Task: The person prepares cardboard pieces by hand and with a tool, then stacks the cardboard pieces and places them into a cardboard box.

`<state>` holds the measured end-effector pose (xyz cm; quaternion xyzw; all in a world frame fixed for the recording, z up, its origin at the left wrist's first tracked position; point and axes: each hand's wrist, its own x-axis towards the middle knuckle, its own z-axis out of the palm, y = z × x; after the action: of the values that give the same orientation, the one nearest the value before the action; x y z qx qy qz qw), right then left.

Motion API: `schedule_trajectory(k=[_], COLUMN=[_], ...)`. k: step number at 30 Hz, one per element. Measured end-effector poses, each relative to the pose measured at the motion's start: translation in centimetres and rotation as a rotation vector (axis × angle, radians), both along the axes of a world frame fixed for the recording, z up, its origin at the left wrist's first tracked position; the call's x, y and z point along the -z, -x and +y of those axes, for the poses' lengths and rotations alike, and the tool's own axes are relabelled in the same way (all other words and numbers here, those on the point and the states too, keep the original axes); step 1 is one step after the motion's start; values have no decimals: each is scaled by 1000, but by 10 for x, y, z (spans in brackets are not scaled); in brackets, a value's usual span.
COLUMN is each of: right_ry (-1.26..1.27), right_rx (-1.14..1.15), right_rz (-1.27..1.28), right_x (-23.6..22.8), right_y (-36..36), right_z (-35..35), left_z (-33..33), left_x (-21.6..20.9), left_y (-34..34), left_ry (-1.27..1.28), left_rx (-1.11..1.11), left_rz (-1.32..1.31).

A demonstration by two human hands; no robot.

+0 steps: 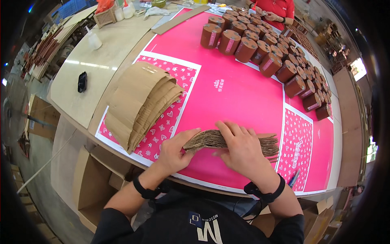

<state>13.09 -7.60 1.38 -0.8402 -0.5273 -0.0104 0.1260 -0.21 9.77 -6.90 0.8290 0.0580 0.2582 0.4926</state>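
A thick stack of brown corrugated cardboard pieces (208, 139) stands on edge above the pink sheet, bowed upward in its middle. My left hand (178, 151) grips the stack's left end, thumb on the near side. Over the middle of it my right hand (243, 152) is closed, with fingers across the top and thumb at the near face. Toward the right end the pieces fan apart slightly. To the left, a second pile of curved brown cardboard sheets (136, 95) lies on the patterned part of the pink printed sheet (231, 101).
Many reddish-brown cylinders (245, 49) stand in rows at the far right. Behind them is a person in a red shirt (278, 6). A cardboard strip (180, 20), a white squeeze bottle (94, 40) and a small black object (82, 82) lie on the left. Cardboard boxes (87, 179) sit below the table edge.
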Motion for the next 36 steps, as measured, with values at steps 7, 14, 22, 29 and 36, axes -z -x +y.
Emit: schedule_trajectory(k=[7,14,22,29,36], right_ry=[-81,-227,-88,-129,25], right_rx=[-189,50,-7,68,150], right_rz=[93,-95,-13,1,50], right_x=[4,30,11,16,15], right_y=[10,30,21,17,19], right_z=[33,33,21,18,4], left_z=[6,-28,-12,-31,-24], left_x=[-5,6,4,13,21], left_y=[10,1,10,7,4], left_ry=[128,-7,-119,-165,77], left_rx=[106,-210,-95,-243,-9], left_rz=[232,22,3,-79,-87])
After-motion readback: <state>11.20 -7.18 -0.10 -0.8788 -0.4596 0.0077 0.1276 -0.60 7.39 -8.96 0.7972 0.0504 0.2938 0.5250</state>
